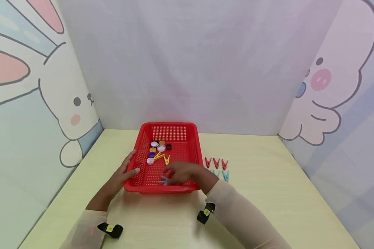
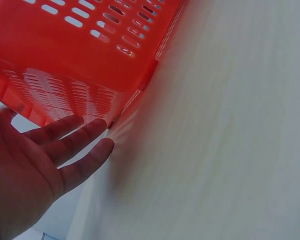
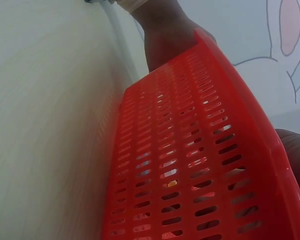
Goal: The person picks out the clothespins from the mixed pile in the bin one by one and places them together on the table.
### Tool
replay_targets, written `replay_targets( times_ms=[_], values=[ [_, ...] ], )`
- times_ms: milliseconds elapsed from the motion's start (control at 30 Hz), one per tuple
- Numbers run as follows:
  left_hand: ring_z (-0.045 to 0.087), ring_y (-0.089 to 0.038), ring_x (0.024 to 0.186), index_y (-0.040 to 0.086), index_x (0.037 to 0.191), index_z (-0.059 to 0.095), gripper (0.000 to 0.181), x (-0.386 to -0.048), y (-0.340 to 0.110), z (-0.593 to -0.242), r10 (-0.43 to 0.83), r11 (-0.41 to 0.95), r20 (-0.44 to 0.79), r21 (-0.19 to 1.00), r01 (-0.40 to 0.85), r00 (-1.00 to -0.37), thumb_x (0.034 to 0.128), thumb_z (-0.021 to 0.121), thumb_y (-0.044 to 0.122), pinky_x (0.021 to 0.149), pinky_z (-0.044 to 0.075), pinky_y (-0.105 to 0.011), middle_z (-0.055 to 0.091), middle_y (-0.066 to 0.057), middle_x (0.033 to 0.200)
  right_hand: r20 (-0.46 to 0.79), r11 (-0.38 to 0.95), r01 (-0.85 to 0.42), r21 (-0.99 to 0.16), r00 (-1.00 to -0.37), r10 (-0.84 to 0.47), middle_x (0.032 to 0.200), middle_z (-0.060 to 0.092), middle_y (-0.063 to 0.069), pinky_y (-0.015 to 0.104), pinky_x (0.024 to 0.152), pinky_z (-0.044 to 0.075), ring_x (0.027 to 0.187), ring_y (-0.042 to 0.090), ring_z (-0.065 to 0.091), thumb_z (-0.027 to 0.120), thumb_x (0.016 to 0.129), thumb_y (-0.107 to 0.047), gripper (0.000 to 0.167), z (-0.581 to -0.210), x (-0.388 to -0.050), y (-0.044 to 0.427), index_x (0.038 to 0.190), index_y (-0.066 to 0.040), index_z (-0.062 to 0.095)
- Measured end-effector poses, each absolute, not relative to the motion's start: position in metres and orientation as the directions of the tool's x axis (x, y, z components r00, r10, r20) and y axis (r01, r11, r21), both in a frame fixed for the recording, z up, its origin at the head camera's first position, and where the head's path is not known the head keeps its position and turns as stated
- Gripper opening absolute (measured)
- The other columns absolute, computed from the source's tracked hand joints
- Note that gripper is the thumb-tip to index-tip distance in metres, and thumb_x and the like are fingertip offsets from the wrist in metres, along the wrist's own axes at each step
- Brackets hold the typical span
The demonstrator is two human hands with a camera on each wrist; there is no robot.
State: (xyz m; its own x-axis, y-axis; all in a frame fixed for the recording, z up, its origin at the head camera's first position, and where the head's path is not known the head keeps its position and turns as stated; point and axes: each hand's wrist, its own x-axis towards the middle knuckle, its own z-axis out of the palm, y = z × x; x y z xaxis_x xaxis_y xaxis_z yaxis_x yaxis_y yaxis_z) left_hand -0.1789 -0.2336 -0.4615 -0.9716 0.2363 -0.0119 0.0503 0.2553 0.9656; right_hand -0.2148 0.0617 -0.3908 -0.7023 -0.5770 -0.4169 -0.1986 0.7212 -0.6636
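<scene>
A red plastic basket point(image 1: 170, 189) stands on the table. My left hand point(image 1: 117, 179) holds its left side, thumb over the rim and fingers along the outside wall; the left wrist view shows those fingers point(image 2: 80, 145) fairly straight beside the slotted side. My right hand point(image 1: 181, 173) reaches inside near the front and pinches a light blue clothespin point(image 1: 163, 179), its legs pointing left. Behind it lie two yellow clothespins point(image 1: 166, 159). In the right wrist view the basket's wall hides most of that hand point(image 3: 296, 157).
Several bottle caps point(image 1: 161, 148) in white, yellow, purple and black lie in the basket's back left. Right of the basket, three red clothespins point(image 1: 216, 163) form a row, with light blue clothespins point(image 1: 225, 175) in front, partly behind my right arm. Walls enclose the table's back and sides.
</scene>
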Motion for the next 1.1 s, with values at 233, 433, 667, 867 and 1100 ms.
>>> replay_targets(
  times_ms=[233,433,667,867,1100],
  values=[
    [0.058,-0.046,0.141,0.036,0.177,0.002,0.098,-0.1795,-0.2349,-0.4627,0.236,0.255,-0.012,0.966,0.051,-0.972,0.1045,0.068,0.024,0.095,0.068,-0.041,0.032,-0.023,0.172,-0.403,0.732,-0.268,-0.626,-0.692,-0.598,0.135,0.068,0.007,0.045,0.099,0.064,0.122,0.022,0.058,0.092,0.085,-0.022,0.064,-0.3928,-0.2157,0.0599,0.144,-0.016,0.068],
    [0.057,-0.048,0.143,0.036,0.177,0.003,0.099,-0.1796,-0.2346,-0.4628,0.236,0.25,-0.009,0.967,0.052,-0.972,0.104,0.069,0.024,0.095,0.068,-0.041,0.031,-0.022,0.173,-0.401,0.737,-0.276,-0.617,-0.695,-0.596,0.133,0.067,0.004,0.045,0.099,0.064,0.121,0.022,0.058,0.092,0.085,-0.022,0.064,-0.3933,-0.2166,0.0601,0.144,-0.016,0.069],
    [0.056,-0.048,0.144,0.037,0.176,0.002,0.1,-0.1796,-0.2337,-0.4624,0.237,0.247,-0.013,0.968,0.048,-0.971,0.1037,0.07,0.025,0.096,0.067,-0.043,0.03,-0.021,0.174,-0.392,0.736,-0.233,-0.636,-0.724,-0.568,0.132,0.067,0.003,0.049,0.106,0.06,0.122,0.023,0.056,0.09,0.088,-0.026,0.06,-0.3913,-0.2145,0.062,0.144,-0.015,0.069],
    [0.057,-0.047,0.144,0.037,0.176,0.002,0.101,-0.1792,-0.234,-0.4619,0.241,0.247,-0.021,0.968,0.041,-0.97,0.1035,0.07,0.025,0.096,0.067,-0.043,0.031,-0.021,0.174,-0.387,0.719,-0.204,-0.664,-0.729,-0.564,0.125,0.068,0.003,0.047,0.101,0.062,0.119,0.023,0.057,0.091,0.088,-0.025,0.059,-0.3917,-0.2157,0.0628,0.142,-0.012,0.07],
    [0.057,-0.047,0.143,0.037,0.176,0.002,0.1,-0.1794,-0.2343,-0.4624,0.238,0.249,-0.014,0.967,0.047,-0.971,0.1039,0.069,0.024,0.096,0.067,-0.042,0.031,-0.022,0.173,-0.397,0.723,-0.19,-0.664,-0.73,-0.556,0.12,0.067,0.002,0.043,0.095,0.063,0.115,0.022,0.059,0.091,0.088,-0.024,0.061,-0.3919,-0.2164,0.0626,0.143,-0.01,0.068]
  ],
)
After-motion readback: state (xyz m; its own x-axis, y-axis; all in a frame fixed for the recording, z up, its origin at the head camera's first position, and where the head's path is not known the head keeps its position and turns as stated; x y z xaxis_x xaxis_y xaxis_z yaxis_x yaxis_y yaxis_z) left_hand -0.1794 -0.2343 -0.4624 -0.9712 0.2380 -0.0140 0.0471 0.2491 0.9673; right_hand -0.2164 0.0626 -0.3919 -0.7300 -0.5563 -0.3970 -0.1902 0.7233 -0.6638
